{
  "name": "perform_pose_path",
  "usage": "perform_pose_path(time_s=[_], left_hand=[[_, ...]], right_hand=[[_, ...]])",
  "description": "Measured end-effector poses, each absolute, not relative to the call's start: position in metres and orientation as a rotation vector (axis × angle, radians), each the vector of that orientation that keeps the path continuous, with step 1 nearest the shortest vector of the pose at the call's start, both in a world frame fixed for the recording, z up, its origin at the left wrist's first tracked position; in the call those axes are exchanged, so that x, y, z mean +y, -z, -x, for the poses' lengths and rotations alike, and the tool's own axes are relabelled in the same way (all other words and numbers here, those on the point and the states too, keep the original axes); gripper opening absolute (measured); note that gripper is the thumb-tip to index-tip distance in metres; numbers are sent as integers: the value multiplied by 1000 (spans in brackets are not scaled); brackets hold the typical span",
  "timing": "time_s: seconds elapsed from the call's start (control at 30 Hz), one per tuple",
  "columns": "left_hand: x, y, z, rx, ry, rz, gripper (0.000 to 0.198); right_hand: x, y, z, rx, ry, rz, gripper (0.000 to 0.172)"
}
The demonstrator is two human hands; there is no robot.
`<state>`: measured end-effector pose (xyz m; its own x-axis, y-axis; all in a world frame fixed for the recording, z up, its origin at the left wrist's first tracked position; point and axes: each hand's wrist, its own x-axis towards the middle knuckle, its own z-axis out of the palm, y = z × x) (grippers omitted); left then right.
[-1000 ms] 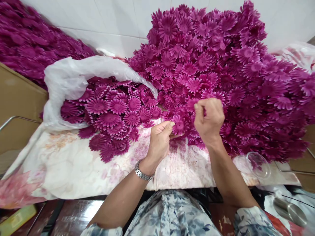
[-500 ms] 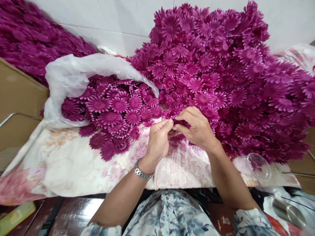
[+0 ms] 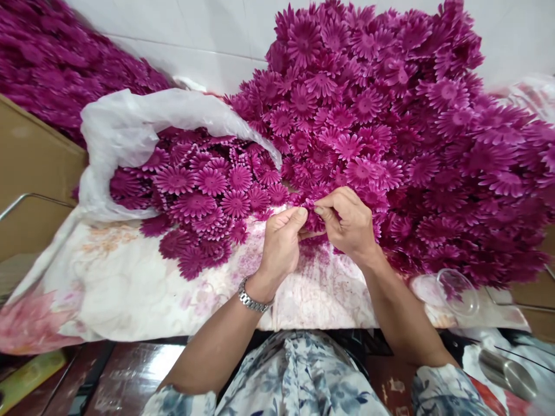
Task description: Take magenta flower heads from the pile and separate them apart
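Observation:
My left hand (image 3: 281, 245) and my right hand (image 3: 349, 222) meet at the front edge of a large heap of magenta fabric flowers (image 3: 390, 127). Both pinch one magenta flower (image 3: 313, 215) between thumb and fingertips; most of it is hidden by the fingers. A metal watch (image 3: 252, 300) sits on my left wrist. To the left, a white plastic bag (image 3: 130, 127) lies open, with more of the same flowers (image 3: 203, 190) spilling from it onto the cloth.
A stained floral cloth (image 3: 130, 289) covers the work surface. A clear plastic cup (image 3: 457, 284) lies on its side at the right. A cardboard box (image 3: 30, 179) stands at the left, another flower heap (image 3: 65, 63) behind it. A metal cylinder (image 3: 507, 372) lies at the lower right.
My right hand, raised and closed a second ago, has come down to meet my left hand and now pinches the flower with it. The left hand has barely moved.

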<state>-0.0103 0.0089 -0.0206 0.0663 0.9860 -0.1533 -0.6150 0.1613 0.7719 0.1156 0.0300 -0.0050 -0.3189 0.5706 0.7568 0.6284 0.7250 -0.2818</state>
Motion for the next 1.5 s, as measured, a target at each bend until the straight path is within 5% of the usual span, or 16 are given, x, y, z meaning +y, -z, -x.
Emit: perform_pose_path(time_s=[0.63, 0.97, 1.23, 1.5], left_hand=[[8, 27, 8, 821, -1399, -787, 43], [9, 23, 9, 780, -1355, -702, 29], [10, 20, 6, 819, -1376, -716, 25], [0, 16, -1, 803, -1324, -733, 14]], right_hand=[[21, 5, -110, -1554, -348, 1137, 16], [52, -25, -179, -1478, 604, 1515, 18], [-73, -20, -182, -1794, 645, 1555, 15], [-158, -4, -276, -2194, 511, 1979, 36]])
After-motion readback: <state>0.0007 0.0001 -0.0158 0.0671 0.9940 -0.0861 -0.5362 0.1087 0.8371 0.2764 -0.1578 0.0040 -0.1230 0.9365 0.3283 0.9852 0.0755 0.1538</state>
